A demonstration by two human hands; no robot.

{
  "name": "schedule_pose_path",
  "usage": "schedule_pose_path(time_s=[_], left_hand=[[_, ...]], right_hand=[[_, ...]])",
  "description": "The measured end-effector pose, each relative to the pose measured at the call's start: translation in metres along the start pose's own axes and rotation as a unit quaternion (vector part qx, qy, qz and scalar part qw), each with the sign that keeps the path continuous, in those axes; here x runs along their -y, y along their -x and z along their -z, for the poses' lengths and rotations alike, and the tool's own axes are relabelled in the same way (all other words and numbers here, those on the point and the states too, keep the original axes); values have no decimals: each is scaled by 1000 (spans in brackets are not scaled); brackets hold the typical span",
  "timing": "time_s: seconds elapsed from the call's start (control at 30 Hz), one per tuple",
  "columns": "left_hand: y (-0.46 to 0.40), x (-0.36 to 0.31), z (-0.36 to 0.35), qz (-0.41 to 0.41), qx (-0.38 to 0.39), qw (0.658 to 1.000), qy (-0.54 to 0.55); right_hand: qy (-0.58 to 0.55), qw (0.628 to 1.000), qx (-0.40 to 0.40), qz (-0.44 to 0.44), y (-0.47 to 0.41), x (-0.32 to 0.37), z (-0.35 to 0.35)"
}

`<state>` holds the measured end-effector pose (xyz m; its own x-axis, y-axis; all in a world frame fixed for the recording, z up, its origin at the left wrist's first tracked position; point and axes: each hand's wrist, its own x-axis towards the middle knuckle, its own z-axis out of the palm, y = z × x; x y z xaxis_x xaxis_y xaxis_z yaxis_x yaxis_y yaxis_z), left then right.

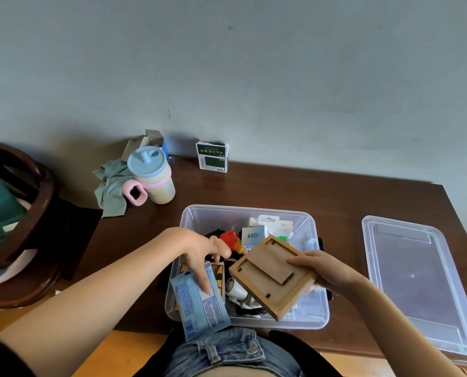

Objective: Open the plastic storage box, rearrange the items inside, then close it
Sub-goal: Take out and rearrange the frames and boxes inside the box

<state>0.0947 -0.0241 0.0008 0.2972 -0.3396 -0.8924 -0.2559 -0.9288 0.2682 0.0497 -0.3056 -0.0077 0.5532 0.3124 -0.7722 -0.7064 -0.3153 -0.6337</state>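
Observation:
The clear plastic storage box (316, 227) stands open on the dark wooden table, full of small items: a red toy (230, 238), a white box marked Q88 (252, 235), a small white device (235, 289). Its clear lid (417, 281) lies flat on the table to the right. My right hand (322, 270) grips a tilted wooden frame (270, 276) over the box's right half. My left hand (202, 254) holds a light blue printed packet (199, 303) at the box's near left corner, fingers pressed on its top face.
A pastel cup with a blue lid and pink handle (152, 176) stands at the back left beside a grey-green cloth (111, 183). A green-and-white carton (212, 156) leans by the wall. A dark wooden chair (22, 219) is at the left.

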Motion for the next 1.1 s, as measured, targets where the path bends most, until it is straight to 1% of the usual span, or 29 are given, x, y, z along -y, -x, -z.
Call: schedule_pose_path(time_s=[0.1,0.2,0.3,0.37,0.4,0.43,0.47,0.5,0.57,0.6,0.63,0.67,0.7,0.73,0.77,0.8,0.83,0.9,0.93,0.97,1.0,1.07,1.1], left_hand=[[-6,-3,-1,14,22,1000,-5],[-8,-4,3,17,39,999,-8],[-5,-7,6,-2,19,1000,-1],[-4,-6,9,-21,-16,1000,7],[-3,-5,10,-26,-33,999,10],[-2,-3,11,-31,-44,998,15],[-2,0,11,-37,-46,998,25],[-1,2,11,-42,-44,997,38],[2,4,11,-48,-41,997,52],[3,5,11,-50,-41,996,53],[4,6,11,-55,-46,996,57],[5,8,11,-64,-53,994,67],[7,10,11,-75,-62,991,89],[10,13,13,-86,-71,986,121],[15,15,16,-96,-85,980,155],[19,19,18,-106,-108,971,184],[23,22,19,-117,-143,959,214],[26,31,19,-126,-218,921,299],[26,34,18,-122,-243,899,344],[26,37,15,-114,-261,881,378],[24,39,12,-101,-281,869,394],[18,40,4,-60,-335,849,404],[16,40,1,-41,-357,829,428]], right_hand=[[77,996,-14,-34,2,1,9],[160,983,-40,-78,2,5,12],[220,967,-84,-100,2,14,11],[292,944,-130,-87,3,18,4],[358,917,-161,-69,3,19,0],[433,878,-199,-47,4,19,-6],[501,831,-240,-26,5,20,-12],[552,787,-274,-8,6,20,-18],[624,714,-317,25,7,22,-28],[649,685,-328,45,7,23,-32],[655,673,-335,73,7,23,-36],[641,682,-334,108,5,23,-40],[607,712,-321,144,4,23,-46],[555,759,-291,174,3,23,-52],[498,812,-244,185,-1,23,-60],[441,860,-184,178,-5,22,-68],[386,899,-122,164,-9,23,-75],[259,956,-26,132,-19,23,-84],[187,975,2,120,-24,24,-85],[123,986,14,111,-29,25,-86],[68,992,10,103,-34,27,-86],[-23,996,-22,86,-43,32,-86],[-55,994,-47,79,-47,35,-85]])
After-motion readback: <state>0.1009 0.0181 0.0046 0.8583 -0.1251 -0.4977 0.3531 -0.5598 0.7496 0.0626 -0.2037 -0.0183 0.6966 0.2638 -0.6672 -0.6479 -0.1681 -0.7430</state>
